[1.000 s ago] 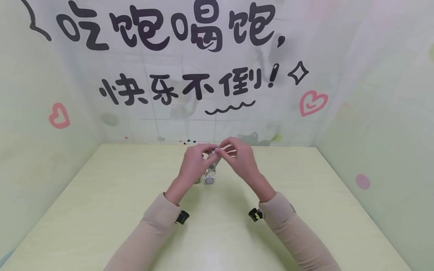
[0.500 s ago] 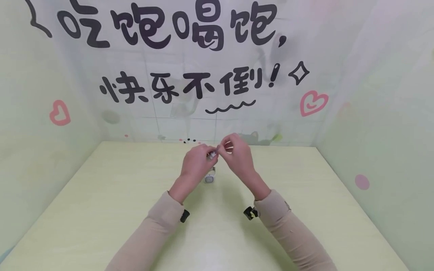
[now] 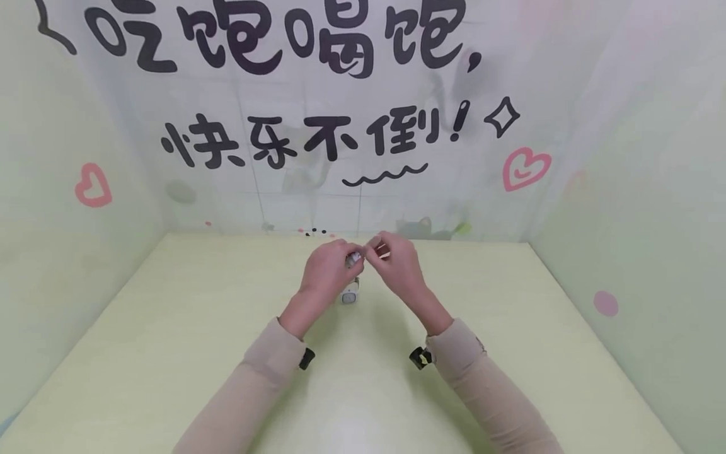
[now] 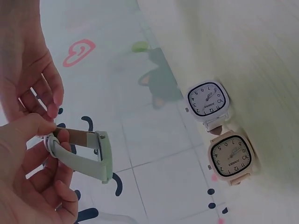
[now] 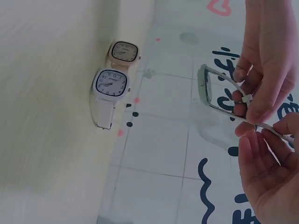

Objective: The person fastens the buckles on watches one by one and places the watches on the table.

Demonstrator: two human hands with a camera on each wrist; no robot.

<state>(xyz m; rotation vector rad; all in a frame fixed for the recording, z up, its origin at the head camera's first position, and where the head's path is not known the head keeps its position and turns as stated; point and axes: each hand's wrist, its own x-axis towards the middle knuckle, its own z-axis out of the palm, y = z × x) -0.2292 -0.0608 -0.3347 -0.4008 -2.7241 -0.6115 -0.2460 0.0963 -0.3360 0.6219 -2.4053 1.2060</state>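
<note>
Pinched between the thumb and fingers of my left hand (image 3: 329, 268) is the strap of a pale green wristwatch (image 4: 106, 156). Its strap bends into a loop, with a keeper and buckle area (image 4: 51, 142) right at the left fingertips. My right hand (image 5: 271, 172) meets the left one and pinches the free strap end (image 5: 275, 133) between thumb and fingers. The watch is held up off the table, its case edge-on in both wrist views. In the head view, the hands hide most of it.
Below the hands, a white watch (image 5: 110, 85) and a beige-pink watch (image 4: 231, 155) stand side by side on the pale wooden table (image 3: 351, 378). Behind rises a printed back wall (image 3: 272, 183), with side walls left and right. Black wrist cameras sit at both cuffs.
The green watch, earlier partly visible hanging between the hands, now lies mostly behind the left hand. Right fingertips have closed in on the strap end. The head view has shifted slightly.
</note>
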